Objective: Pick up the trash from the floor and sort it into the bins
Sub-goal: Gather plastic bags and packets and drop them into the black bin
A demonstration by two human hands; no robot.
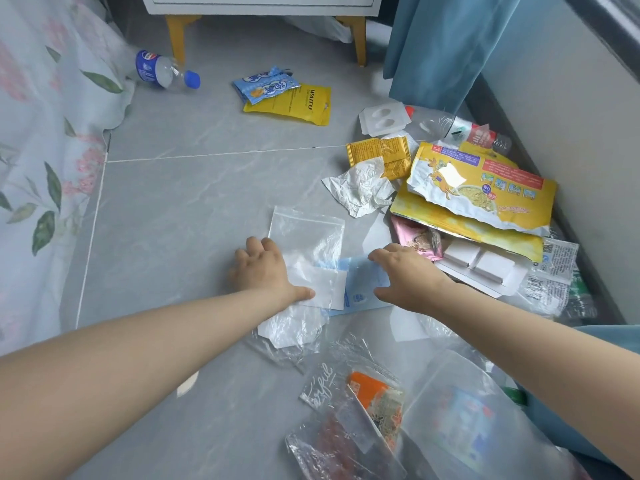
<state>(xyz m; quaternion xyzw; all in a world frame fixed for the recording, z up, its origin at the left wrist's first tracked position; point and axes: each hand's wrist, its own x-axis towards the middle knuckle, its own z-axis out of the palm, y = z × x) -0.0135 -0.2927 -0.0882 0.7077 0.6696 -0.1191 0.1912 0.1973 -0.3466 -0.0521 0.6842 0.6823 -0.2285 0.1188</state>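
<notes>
While left hand [266, 270] and right hand [406, 276] rest spread-fingered at the clear bag [306, 235], pickup seems the step; next, pinch it.

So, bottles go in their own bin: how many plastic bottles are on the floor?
2: a blue-capped bottle beside the floral sheet, a red-labelled bottle by the curtain. More may hide in the right-hand pile.
</notes>
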